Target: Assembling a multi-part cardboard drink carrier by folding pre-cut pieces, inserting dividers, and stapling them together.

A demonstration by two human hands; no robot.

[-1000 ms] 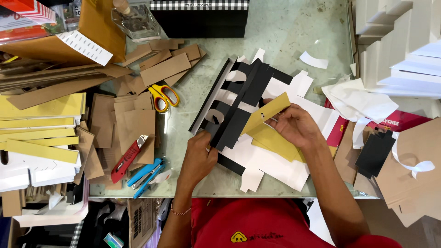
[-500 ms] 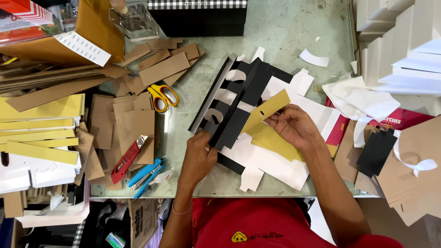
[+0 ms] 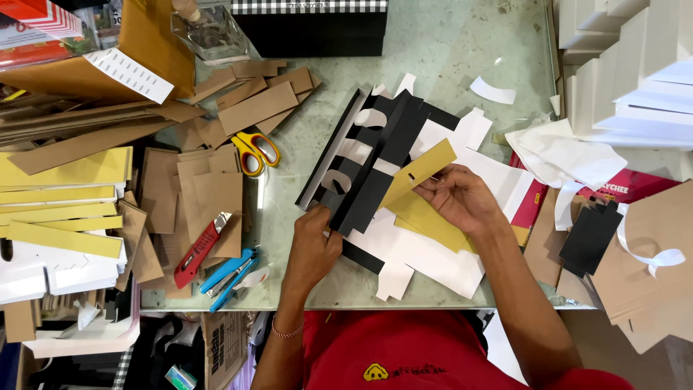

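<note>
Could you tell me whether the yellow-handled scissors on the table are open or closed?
Closed: the scissors lie flat, handle loops touching, no spread blades visible.

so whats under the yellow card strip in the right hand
Under the yellow card strip lie white die-cut sheets and another yellow piece; the right hand hides the rest.

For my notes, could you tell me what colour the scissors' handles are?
Yellow and red scissors, clearest in the head view.

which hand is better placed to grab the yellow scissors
Left, probably. The left hand rests on the black card piece on the side nearer the yellow scissors; the right hand is farther off, pinching the yellow strip.
</note>
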